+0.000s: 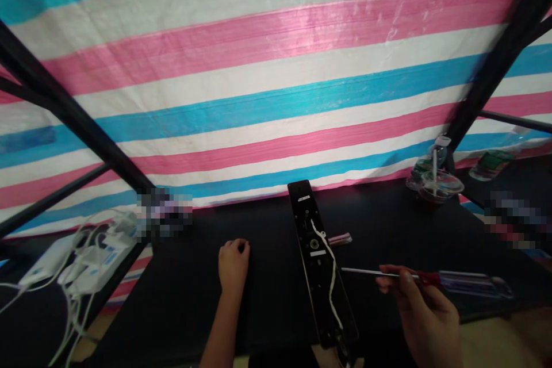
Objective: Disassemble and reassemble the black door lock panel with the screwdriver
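Observation:
My right hand (420, 310) holds a screwdriver (466, 283) with a clear and red handle, its thin metal shaft pointing left. The shaft's tip is near the right edge of a long black panel (317, 293), which lies lengthwise on the black table (185, 299). A white cable (333, 276) runs along the panel. Left of the panel, my left hand (234, 261) rests on the table with its fingers curled; whether it holds anything is hidden. A small pinkish packet (340, 239) lies just right of the panel.
At the back right stand a plastic cup (437, 187) with a straw and a bottle (439, 149). White cables and power strips (97, 264) lie at the left. Black metal poles (81, 123) flank a striped sheet (267, 98) behind the table.

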The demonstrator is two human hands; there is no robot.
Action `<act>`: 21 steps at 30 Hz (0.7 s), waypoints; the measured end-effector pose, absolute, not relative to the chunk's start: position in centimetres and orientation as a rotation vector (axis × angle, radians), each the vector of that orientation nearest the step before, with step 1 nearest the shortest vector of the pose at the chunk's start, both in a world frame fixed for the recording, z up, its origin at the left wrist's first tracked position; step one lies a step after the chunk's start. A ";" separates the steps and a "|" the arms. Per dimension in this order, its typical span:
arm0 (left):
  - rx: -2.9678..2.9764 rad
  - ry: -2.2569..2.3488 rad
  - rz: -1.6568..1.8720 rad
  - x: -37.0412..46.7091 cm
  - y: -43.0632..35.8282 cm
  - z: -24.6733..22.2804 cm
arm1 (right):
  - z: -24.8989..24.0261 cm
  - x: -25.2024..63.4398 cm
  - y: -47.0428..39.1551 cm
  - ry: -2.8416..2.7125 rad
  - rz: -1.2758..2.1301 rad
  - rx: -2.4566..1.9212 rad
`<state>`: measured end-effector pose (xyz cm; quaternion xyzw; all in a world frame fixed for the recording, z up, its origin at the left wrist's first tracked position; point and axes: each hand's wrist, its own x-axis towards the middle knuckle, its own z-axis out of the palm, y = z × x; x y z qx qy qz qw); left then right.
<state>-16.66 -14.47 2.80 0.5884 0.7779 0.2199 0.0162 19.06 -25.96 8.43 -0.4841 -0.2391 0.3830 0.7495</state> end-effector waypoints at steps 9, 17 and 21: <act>1.903 2.351 0.652 -16.7 -13.3 3.3 | 9.2 17.9 -26.5 -0.610 0.874 -1.020; 1.560 1.861 1.126 -12.2 -16.5 6.4 | 9.6 17.4 -27.4 -0.661 0.894 -1.021; 1.287 1.548 1.284 -8.1 -20.8 8.4 | 10.1 16.6 -27.4 -0.670 0.939 -0.988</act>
